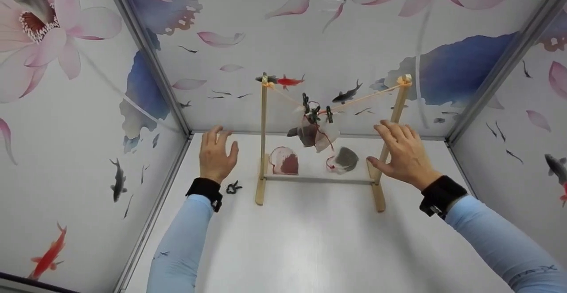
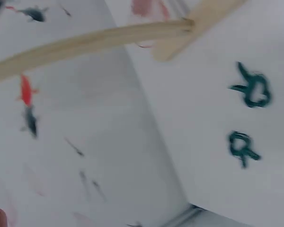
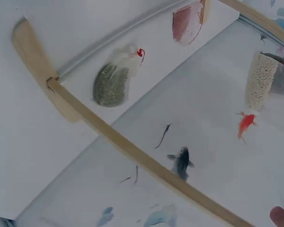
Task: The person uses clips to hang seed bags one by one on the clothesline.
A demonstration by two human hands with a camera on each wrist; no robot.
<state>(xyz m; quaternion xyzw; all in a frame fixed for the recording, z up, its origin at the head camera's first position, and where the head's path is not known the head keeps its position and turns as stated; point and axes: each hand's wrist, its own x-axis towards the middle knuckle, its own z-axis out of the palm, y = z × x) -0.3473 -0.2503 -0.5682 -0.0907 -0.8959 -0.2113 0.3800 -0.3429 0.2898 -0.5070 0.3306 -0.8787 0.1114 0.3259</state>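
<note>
Lotus-printed walls (image 1: pixel 257 47) around a white tabletop (image 1: pixel 305 240). From the head: left hand (image 1: pixel 218 154) and right hand (image 1: pixel 405 158), both empty, fingers loosely spread, flanking a wooden stand (image 1: pixel 264 124); hanging sachets (image 1: pixel 309 132) inward of both, seemingly nearer the right fingers. From the left wrist: one fingertip (image 2: pixel 0 218), spread impossible to tell; loose clips (image 2: pixel 262 97) well apart. From the right wrist: two fingertips (image 3: pixel 280 217), right post (image 3: pixel 146 161) running lengthwise beside them, pellet bag (image 3: pixel 261 84) above.
</note>
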